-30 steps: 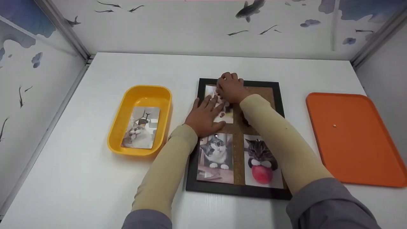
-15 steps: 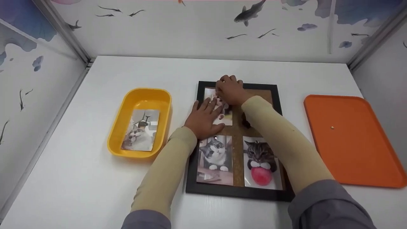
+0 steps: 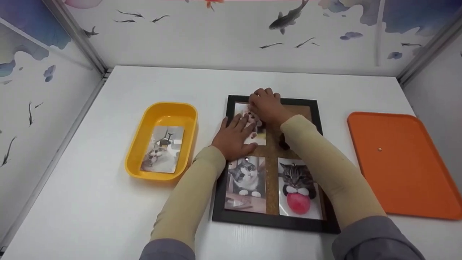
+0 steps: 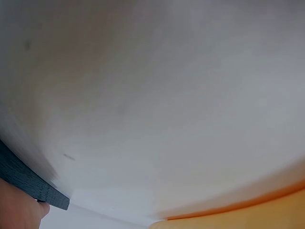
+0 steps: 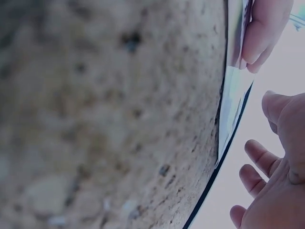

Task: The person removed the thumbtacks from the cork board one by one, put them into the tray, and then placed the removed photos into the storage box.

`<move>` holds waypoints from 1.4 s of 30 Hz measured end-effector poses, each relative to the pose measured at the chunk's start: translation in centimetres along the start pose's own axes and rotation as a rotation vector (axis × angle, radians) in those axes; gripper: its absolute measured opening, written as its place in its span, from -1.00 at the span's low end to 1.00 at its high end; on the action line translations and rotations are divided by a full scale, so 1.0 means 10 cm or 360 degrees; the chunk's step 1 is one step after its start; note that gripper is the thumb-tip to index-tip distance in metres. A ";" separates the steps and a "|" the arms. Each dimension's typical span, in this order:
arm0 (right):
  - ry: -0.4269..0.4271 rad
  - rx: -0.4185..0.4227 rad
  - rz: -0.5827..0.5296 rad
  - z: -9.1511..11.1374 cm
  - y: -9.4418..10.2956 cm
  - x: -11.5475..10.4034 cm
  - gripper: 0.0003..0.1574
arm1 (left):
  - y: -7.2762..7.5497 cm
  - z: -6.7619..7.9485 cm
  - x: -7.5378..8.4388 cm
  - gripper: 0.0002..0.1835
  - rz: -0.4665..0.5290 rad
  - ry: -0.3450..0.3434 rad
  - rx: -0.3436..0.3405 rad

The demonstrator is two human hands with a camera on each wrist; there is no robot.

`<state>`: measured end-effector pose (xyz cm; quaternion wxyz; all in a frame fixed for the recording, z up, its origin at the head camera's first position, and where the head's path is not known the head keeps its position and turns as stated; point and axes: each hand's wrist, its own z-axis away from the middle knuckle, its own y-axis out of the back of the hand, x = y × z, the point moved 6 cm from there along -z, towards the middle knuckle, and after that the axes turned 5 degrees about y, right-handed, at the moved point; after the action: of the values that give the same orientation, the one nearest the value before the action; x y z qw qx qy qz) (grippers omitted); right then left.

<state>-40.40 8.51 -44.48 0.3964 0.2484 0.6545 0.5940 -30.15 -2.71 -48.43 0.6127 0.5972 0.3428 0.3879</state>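
Observation:
My left hand (image 3: 231, 139) lies spread on the upper-left cat photo (image 3: 260, 139), its fingers holding the print against the cork board (image 3: 272, 173) in a black frame (image 3: 274, 223). At the top of that same photo, my right hand (image 3: 269, 106) bends its fingers downward; whatever is under its fingertips is hidden, and I cannot tell if it pinches anything. In the right wrist view, the right hand (image 5: 281, 167) is beside the photo's edge. Two more cat photos, a grey-and-white cat (image 3: 247, 184) and a tabby with a pink ball (image 3: 299, 191), each carry a small shiny pin near the top.
A yellow tub (image 3: 130, 159) on the left contains another cat photo (image 3: 164, 150). On the right lies an orange tray (image 3: 404, 180) bearing one small shiny pin (image 3: 379, 149). A white table (image 3: 90, 202) carries everything, with patterned walls behind and at the sides.
The head view has shifted slightly, so everything sits a little lower in it. Both hands stay at the upper-left photo, with the right fingers still curled at its top.

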 end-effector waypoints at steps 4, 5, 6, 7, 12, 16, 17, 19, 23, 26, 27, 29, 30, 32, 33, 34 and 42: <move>0.0006 0.0016 0.0018 0.07 0.03 0.01 -0.76 | 0.00 -0.01 0.00 -0.19 -0.0014 0.0008 0.0000; 0.0008 0.0018 0.0018 0.09 0.04 0.02 -0.76 | 0.00 -0.01 0.00 -0.19 -0.0015 0.0009 -0.0003; 0.0010 0.0018 0.0020 0.11 0.04 0.02 -0.76 | -0.01 -0.01 0.00 -0.19 -0.0014 0.0010 -0.0010; 0.0013 0.0017 0.0021 0.13 0.05 0.02 -0.77 | -0.01 -0.01 0.00 -0.19 -0.0008 0.0011 -0.0019; 0.0041 0.0039 0.0014 0.21 0.06 0.03 -0.77 | -0.01 0.00 -0.01 -0.19 -0.0010 0.0018 -0.0040; 0.0045 0.0043 -0.0008 0.27 0.07 0.05 -0.80 | -0.02 0.00 -0.01 -0.19 -0.0012 0.0014 -0.0038; 0.0041 0.0044 -0.0011 0.29 0.08 0.06 -0.81 | -0.03 -0.01 -0.01 -0.19 -0.0007 0.0010 -0.0035; 0.0037 0.0042 -0.0011 0.33 0.09 0.06 -0.82 | -0.04 -0.01 -0.01 -0.19 0.0004 0.0004 -0.0029; 0.0031 0.0051 -0.0023 0.40 0.12 0.06 -0.83 | -0.06 -0.01 -0.02 -0.20 0.0005 0.0004 -0.0025; 0.0018 0.0043 -0.0034 0.46 0.14 0.06 -0.81 | -0.06 -0.02 -0.02 -0.19 0.0005 0.0001 -0.0014; 0.0011 0.0041 -0.0037 0.49 0.14 0.07 -0.79 | -0.06 -0.02 -0.02 -0.19 0.0005 -0.0001 -0.0010; -0.0004 0.0024 -0.0043 0.53 0.14 0.08 -0.76 | -0.06 -0.02 -0.03 -0.19 0.0005 -0.0002 -0.0004; -0.0013 0.0022 -0.0052 0.54 0.13 0.10 -0.75 | -0.06 -0.02 -0.03 -0.18 0.0000 0.0000 -0.0002; -0.0028 0.0026 -0.0050 0.58 0.13 0.13 -0.72 | -0.04 -0.02 -0.03 -0.18 0.0000 0.0001 -0.0001; -0.0035 0.0027 -0.0050 0.60 0.13 0.15 -0.71 | -0.04 -0.02 -0.03 -0.18 0.0001 0.0001 -0.0001; -0.0040 0.0030 -0.0049 0.62 0.14 0.16 -0.70 | -0.03 -0.02 -0.02 -0.18 0.0002 0.0000 0.0001; -0.0078 0.0057 -0.0087 0.77 0.20 0.25 -0.77 | -0.05 -0.02 -0.02 -0.17 0.0002 0.0005 -0.0008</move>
<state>-35.83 15.29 -42.91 0.4239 0.2519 0.6616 0.5649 -30.41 -2.80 -48.94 0.6134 0.5952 0.3424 0.3902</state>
